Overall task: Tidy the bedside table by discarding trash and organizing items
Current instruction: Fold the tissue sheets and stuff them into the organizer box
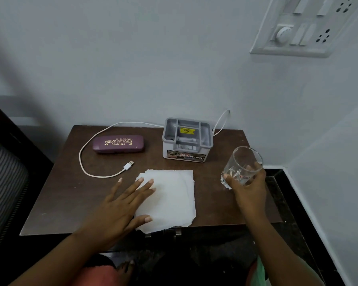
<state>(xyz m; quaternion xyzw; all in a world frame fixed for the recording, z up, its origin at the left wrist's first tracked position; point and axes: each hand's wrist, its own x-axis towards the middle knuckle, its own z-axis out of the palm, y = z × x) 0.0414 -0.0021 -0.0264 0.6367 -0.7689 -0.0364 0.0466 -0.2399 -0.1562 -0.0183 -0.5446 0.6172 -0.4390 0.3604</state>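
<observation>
Head view: left hand flat, fingers spread on tissue mid-frame; right hand grips glass holding foil scrap. Likely trash step; next, tissue wants pinching up.

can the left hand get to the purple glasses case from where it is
Probably yes: the left hand lies flat on the paper, and only bare table and the thin cable separate it from the glasses case.

left hand flat on tissues | right hand grips tilted glass

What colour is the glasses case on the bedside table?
The glasses case is purple with gold lettering, seen clearly in the head view.
</observation>
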